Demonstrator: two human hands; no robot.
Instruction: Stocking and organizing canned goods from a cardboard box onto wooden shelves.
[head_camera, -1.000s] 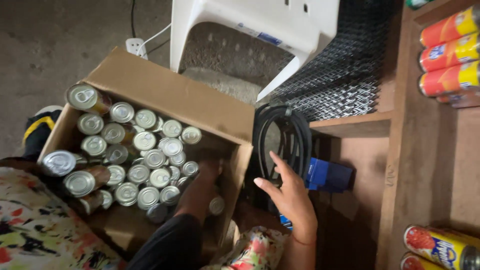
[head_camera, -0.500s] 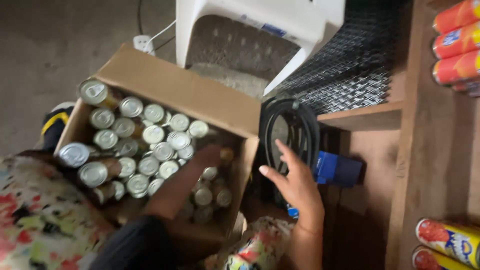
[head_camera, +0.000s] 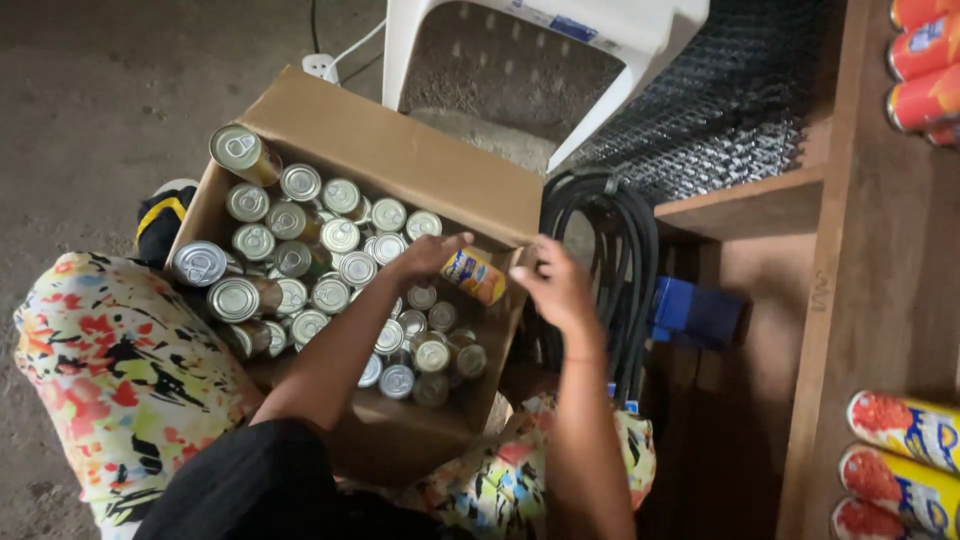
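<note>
An open cardboard box (head_camera: 400, 150) on the floor holds several silver-topped tin cans (head_camera: 310, 260). My left hand (head_camera: 425, 258) is over the box and grips a small can with a yellow and blue label (head_camera: 473, 275), lifted on its side above the others. My right hand (head_camera: 558, 285) is at the box's right rim, its fingertips next to the end of that can; whether they touch it I cannot tell.
A white plastic stool (head_camera: 560, 40) stands behind the box. Coiled black hose (head_camera: 610, 260) and metal mesh (head_camera: 720, 110) lie to the right. A wooden shelf unit (head_camera: 880, 250) holds red and yellow cans (head_camera: 900, 430). A power strip (head_camera: 320, 66) lies on the concrete floor.
My left hand has risen out of the box with a labelled can in it. My right hand moved left from the hose to the box's rim. The camera shifted a little.
</note>
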